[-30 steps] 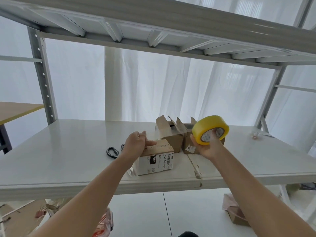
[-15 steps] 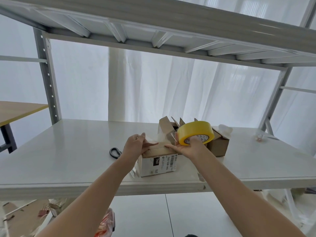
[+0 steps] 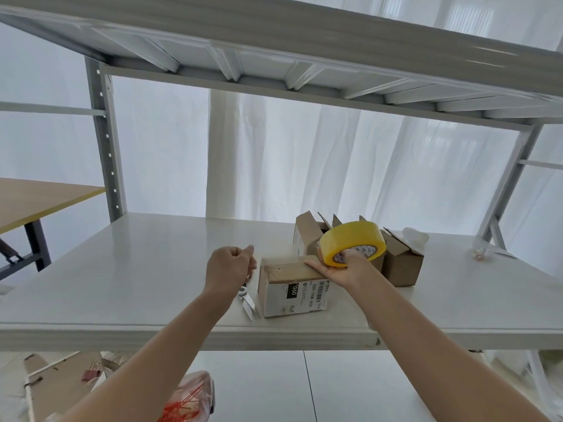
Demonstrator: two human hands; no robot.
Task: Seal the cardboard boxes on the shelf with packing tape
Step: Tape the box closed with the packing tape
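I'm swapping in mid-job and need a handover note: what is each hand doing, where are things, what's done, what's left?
Right hand: grips the yellow packing tape roll over the closed labelled cardboard box on the white shelf.
Left hand: loosely curled, holding nothing, above the metal scissors beside that box.
Done: that box's flaps are shut; tape on it unclear.
Left: seal the two open brown cardboard boxes behind it.

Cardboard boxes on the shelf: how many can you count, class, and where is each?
3. The labelled box, closed, at the front; a rear open box behind it; a right open box further right. The tape roll in the right hand may hide a fourth.
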